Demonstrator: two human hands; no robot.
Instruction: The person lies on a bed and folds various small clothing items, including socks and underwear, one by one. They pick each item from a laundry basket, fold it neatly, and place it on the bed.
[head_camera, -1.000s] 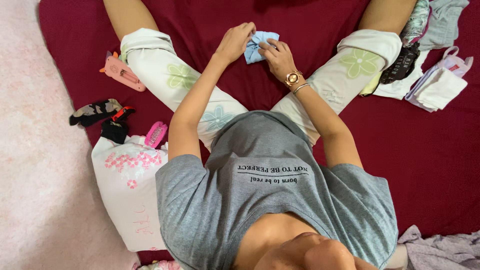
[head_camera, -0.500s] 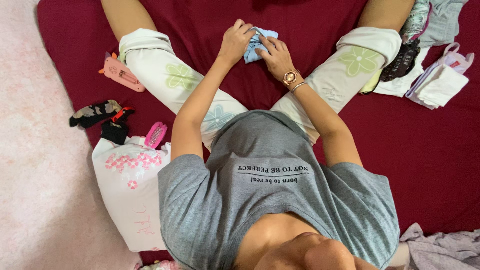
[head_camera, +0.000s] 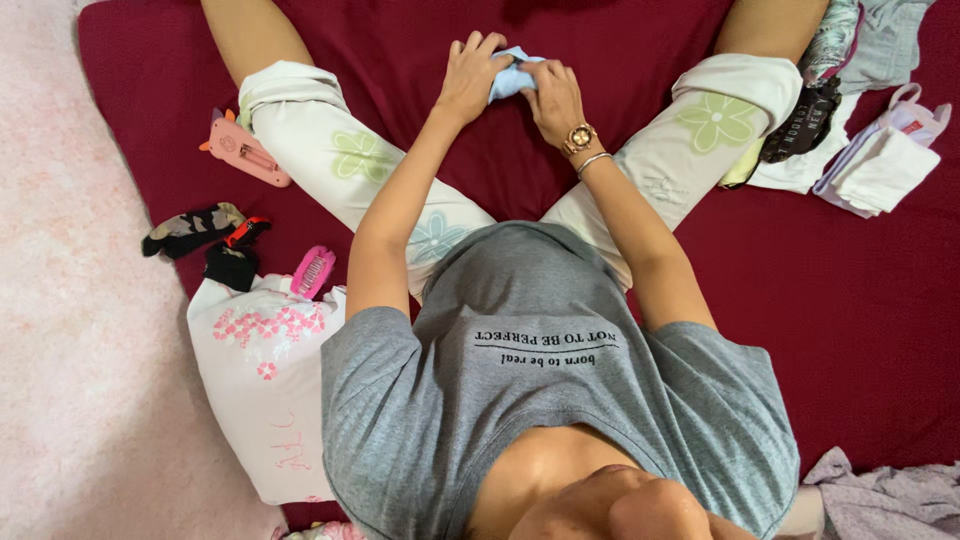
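I sit on a dark red blanket (head_camera: 840, 300) with my legs spread, in white trousers with a flower print. Both hands meet between my knees on a small light blue cloth (head_camera: 512, 70). My left hand (head_camera: 468, 78) grips its left side with curled fingers. My right hand (head_camera: 555, 95), with a rose-gold watch and a bracelet on the wrist, presses and pinches its right side. Most of the cloth is hidden under my fingers.
A pink animal-shaped case (head_camera: 245, 150) lies by my left knee. Camouflage socks (head_camera: 185, 228), a black item and a pink hair clip (head_camera: 313, 270) sit near a white flowered pillow (head_camera: 255, 390). Folded white and lilac clothes (head_camera: 880, 165) and dark garments (head_camera: 805, 125) are piled at right.
Both hands have closed in over the blue cloth and shifted slightly away from me. The cloth looks more bunched and less of it shows.
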